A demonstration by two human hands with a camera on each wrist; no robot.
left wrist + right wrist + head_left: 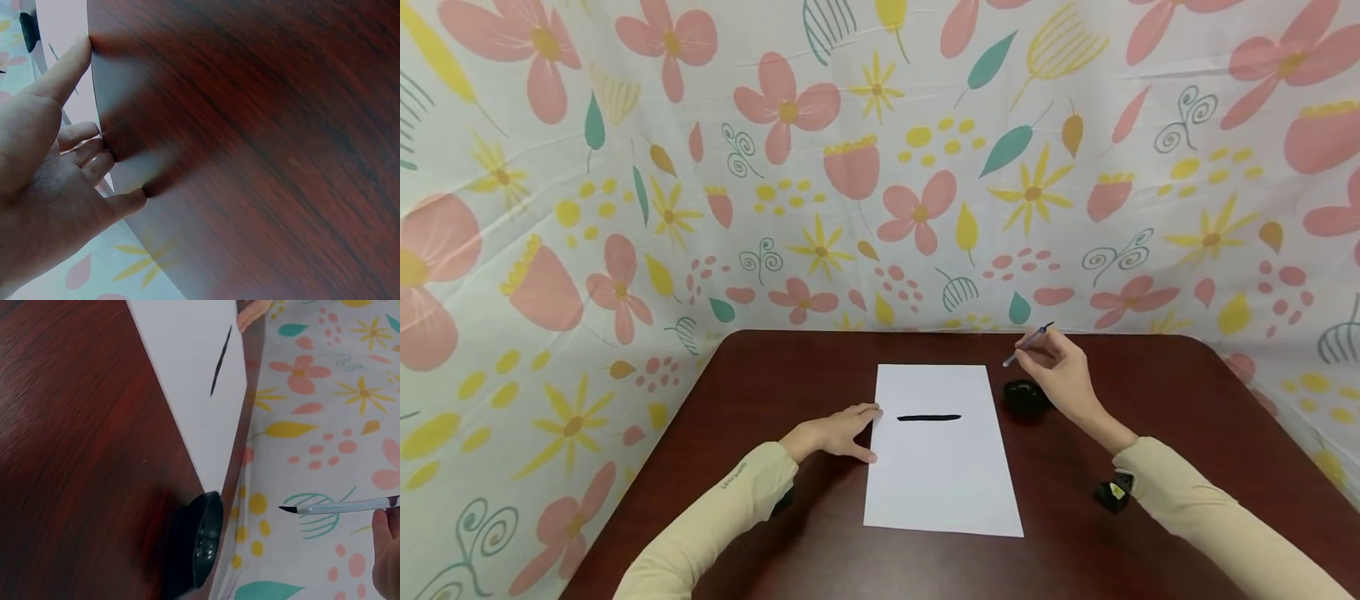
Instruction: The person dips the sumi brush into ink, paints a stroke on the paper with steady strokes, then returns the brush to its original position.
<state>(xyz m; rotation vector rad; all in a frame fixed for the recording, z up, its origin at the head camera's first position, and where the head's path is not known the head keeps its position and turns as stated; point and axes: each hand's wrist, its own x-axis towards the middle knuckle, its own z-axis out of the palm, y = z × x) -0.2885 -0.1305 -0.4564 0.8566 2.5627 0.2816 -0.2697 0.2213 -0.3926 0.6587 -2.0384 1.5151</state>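
Note:
A white sheet of paper (940, 483) lies on the table, with one thick black horizontal stroke (928, 418) in its upper half. My left hand (838, 433) rests at the sheet's left edge, fingers spread and fingertips touching it. In the left wrist view the left hand (56, 150) shows its thumb and fingers along that edge. My right hand (1060, 375) pinches a slim brush (1028, 344) above the table, right of the paper. The brush (344, 506) has a dark pointed tip in the right wrist view. Below that hand stands a small black bowl (1024, 400), holding something dark and shiny.
The dark reddish-brown wooden table (797, 375) has rounded far corners. A floral cloth (880, 167) hangs behind it and at both sides. Dark wrist devices (1112, 493) sit at the cuffs of the beige sleeves (1195, 500).

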